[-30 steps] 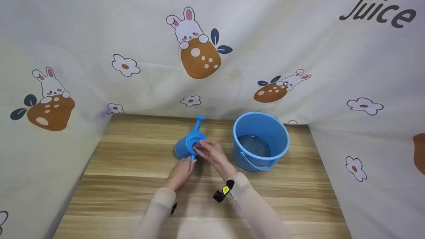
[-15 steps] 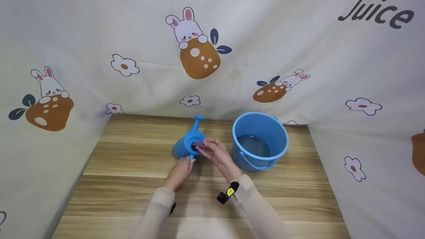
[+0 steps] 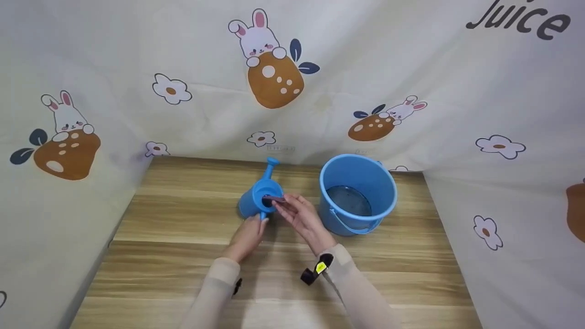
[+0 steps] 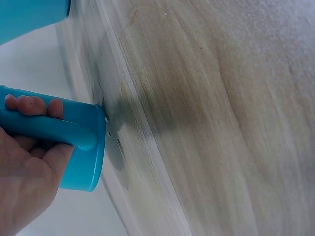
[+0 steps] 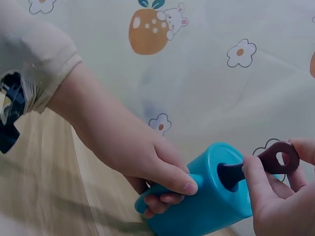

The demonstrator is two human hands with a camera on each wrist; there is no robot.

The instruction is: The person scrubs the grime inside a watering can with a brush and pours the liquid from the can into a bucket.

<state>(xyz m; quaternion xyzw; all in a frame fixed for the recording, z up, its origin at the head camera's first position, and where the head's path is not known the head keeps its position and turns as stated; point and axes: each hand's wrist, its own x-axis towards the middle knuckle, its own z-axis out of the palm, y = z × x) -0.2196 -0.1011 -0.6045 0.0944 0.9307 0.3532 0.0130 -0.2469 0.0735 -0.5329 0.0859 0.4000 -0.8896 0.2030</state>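
My left hand (image 3: 246,237) grips the handle (image 4: 54,129) of a blue watering can (image 3: 251,202), fingers wrapped round it. The can leans, with its round top opening turned toward the right hand and its spout (image 3: 269,169) pointing toward the back wall. My right hand (image 3: 301,217) pinches a dark purple tool (image 5: 279,158) between thumb and fingers, by a flat end with a round hole. The tool's narrower dark shaft (image 5: 231,174) runs into the can's opening; its far end is hidden inside.
A blue bucket (image 3: 330,219) with its handle hanging down stands just right of the hands, dark at the bottom inside. Cloth walls (image 3: 205,119) printed with rabbits enclose the wooden tabletop (image 3: 183,260) at back and sides.
The right hand has shifted slightly right, away from the can's opening, and more of the purple tool shows. The left hand and the can have stayed almost in place.
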